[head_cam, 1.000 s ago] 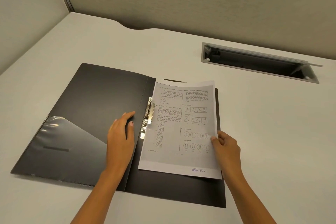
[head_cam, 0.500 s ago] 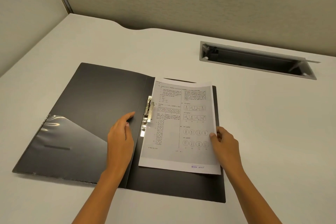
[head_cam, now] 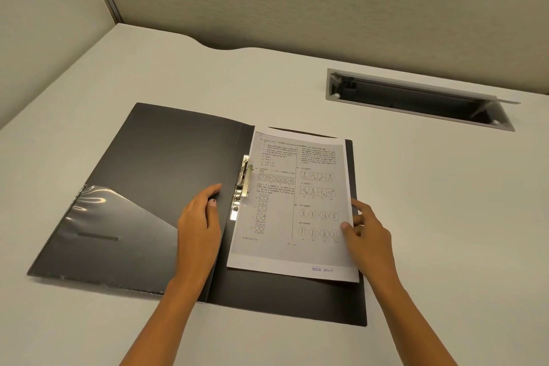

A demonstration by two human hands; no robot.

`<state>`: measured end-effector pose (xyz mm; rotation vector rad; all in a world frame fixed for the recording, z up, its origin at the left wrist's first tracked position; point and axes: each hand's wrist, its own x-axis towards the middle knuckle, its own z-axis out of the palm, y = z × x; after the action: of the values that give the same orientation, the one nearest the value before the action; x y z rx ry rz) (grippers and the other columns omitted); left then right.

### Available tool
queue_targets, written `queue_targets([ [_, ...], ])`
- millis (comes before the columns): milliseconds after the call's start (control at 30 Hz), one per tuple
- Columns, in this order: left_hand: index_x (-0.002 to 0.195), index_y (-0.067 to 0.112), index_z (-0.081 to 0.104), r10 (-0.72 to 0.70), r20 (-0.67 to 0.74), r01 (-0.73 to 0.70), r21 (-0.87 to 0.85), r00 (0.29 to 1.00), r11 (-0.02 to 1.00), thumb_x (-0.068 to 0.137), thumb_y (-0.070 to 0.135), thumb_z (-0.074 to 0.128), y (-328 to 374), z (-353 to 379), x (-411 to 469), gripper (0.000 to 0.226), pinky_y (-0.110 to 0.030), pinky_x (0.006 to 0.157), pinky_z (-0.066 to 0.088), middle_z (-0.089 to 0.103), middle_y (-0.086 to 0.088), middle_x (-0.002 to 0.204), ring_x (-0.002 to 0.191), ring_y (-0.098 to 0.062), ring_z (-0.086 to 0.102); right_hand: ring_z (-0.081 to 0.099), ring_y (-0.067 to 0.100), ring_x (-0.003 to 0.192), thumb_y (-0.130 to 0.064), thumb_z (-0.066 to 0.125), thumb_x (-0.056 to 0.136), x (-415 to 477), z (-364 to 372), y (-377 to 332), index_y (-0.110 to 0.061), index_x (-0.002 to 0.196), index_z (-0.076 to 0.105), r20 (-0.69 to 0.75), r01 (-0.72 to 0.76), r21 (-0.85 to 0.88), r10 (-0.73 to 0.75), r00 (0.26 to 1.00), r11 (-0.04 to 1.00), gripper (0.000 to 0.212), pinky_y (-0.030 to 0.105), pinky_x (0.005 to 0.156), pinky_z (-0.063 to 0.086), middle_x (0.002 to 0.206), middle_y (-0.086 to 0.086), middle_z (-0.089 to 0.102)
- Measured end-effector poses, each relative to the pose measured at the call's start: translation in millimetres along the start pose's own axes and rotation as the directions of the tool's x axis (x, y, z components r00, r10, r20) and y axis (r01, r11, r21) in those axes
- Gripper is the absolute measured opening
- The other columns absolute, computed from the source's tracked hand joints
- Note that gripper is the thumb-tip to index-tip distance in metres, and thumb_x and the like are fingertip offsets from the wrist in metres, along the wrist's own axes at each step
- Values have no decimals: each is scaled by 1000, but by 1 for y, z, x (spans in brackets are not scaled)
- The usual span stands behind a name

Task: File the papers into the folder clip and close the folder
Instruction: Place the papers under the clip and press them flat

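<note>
The white printed papers (head_cam: 292, 205), covered in two columns of small text and rows of boxed diagrams, lie face up on the right half of the open black plastic folder (head_cam: 166, 181), their left edge tucked against the silver metal spring clip (head_cam: 243, 181) that runs along the folder's spine. The sheets sit slightly askew, their top edge reaching a little past the folder's far edge and their bottom right corner near the folder's right edge, with a strip of bare black cover showing below them. The right hand (head_cam: 367, 236) holds the papers at their right edge, the thumb on top of the sheet and the other fingers (head_cam: 358, 205) loosely curled just beside and under the margin, so it pinches the papers lightly. The left hand (head_cam: 199, 224) rests flat, palm down, on the left inner cover just beside the spine and the clip, its fingers held together and stretched forward, gripping nothing. A clear plastic pocket (head_cam: 110, 223) shines across the lower left corner of that cover. The folder lies spread on a pale off-white counter (head_cam: 445, 217), well apart from a long grey metal cable slot (head_cam: 416, 98) with its flap raised, set into the counter to the far right. Beige partition panels (head_cam: 297, 0) stand behind.
</note>
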<state>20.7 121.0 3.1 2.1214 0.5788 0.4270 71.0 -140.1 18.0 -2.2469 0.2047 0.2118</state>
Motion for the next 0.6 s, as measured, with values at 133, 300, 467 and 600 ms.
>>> queue_targets([
  [133,123,10,57,11,-7,-11,-9,1000,1000,97,15,44,-1,0,0,30,-28,91,39,61,-11,122,105,-13,51,54,1,70,-20,56,93,-5,0,2,-26,132,41,4,-15,17,15,1000,1000,43,6,56,41,99,-9,56],
  [300,123,9,57,-2,-1,2,-2,1000,1000,97,16,44,-3,2,0,30,-29,91,39,61,-12,123,110,-24,56,56,3,71,-20,57,92,-11,-1,5,-25,133,41,7,-26,29,25,1000,999,44,10,60,44,99,-6,58],
  [467,122,8,57,-4,7,4,1,1000,1000,97,15,44,-4,3,0,30,-30,91,40,61,-13,123,110,-26,56,59,9,75,-20,58,91,-16,-1,5,-24,134,41,2,-38,19,38,999,999,46,16,65,47,99,-3,60],
  [600,122,10,57,-6,8,6,3,1000,1000,96,17,45,-4,4,0,30,-29,90,39,61,-13,122,110,-25,55,57,5,69,-20,58,91,-15,-3,3,-21,132,46,-26,-34,-19,34,999,999,42,10,62,42,89,-7,59],
])
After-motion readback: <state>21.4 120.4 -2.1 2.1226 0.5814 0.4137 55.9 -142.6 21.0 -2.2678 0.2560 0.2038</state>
